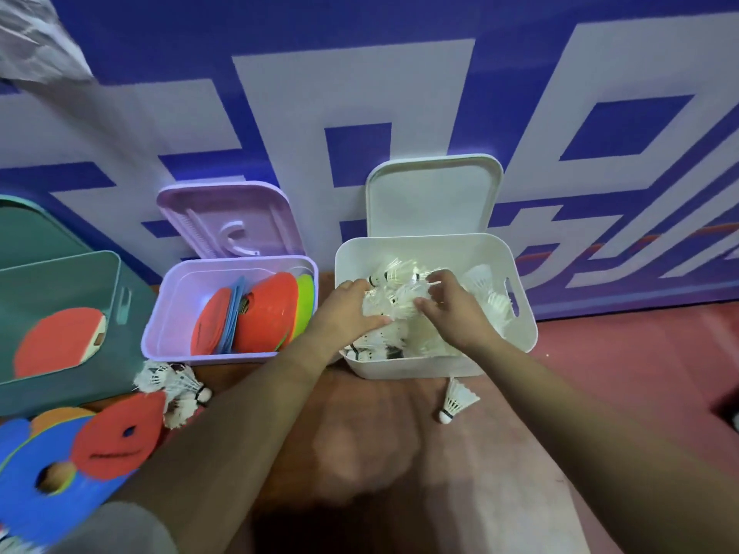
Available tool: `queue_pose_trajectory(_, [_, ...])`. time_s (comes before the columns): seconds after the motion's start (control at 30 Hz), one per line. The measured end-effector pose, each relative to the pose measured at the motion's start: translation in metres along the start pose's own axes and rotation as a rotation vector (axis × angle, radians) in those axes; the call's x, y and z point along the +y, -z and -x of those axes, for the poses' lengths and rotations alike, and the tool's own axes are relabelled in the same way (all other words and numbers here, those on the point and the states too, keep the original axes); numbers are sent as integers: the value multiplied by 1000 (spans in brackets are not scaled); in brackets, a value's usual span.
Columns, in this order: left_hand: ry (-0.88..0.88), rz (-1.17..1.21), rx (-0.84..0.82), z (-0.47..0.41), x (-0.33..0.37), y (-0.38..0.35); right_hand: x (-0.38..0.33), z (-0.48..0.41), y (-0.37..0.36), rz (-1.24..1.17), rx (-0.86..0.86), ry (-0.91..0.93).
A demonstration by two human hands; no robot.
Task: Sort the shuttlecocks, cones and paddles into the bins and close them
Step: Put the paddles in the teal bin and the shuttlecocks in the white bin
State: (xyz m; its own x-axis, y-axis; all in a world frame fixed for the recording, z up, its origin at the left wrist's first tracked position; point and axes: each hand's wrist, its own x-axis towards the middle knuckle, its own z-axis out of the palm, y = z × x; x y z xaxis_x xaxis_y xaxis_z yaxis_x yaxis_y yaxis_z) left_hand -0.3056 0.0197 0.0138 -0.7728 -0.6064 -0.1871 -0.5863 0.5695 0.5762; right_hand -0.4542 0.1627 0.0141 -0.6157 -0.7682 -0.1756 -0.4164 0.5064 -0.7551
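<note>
Both my hands reach into the white bin (524,337), which holds several white shuttlecocks (490,297). My left hand (346,309) and my right hand (452,309) cup a bunch of shuttlecocks (404,301) between them above the pile. The purple bin (168,337) in the middle holds orange, blue and green flat cones (266,313). The teal bin (116,301) on the left holds a red paddle (56,341). One shuttlecock (456,399) lies on the floor in front of the white bin. A few more shuttlecocks (176,387) lie in front of the purple bin.
The white lid (434,197) and purple lid (228,221) lean open against the blue-and-white wall behind their bins. Loose flat cones, red (120,435) and blue (24,485), lie on the floor at lower left. Reddish floor stretches to the right.
</note>
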Motion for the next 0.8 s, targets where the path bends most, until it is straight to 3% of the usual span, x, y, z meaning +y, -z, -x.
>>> queue_pose_trajectory(0.2, [92,-286,45,-20,-1,-21,8,-35,-25,118,66,133])
queue_pose_trajectory(0.4, [-12,-479,136,-28,-14,-42,16,-55,-41,295,29,202])
queue_pose_trajectory(0.67, [40,166,260,39,-31,1,-20,-5,-15,143,130,305])
queue_pose_trajectory(0.8, [180,271,219,96,-71,4,-46,38,-33,28,33,388])
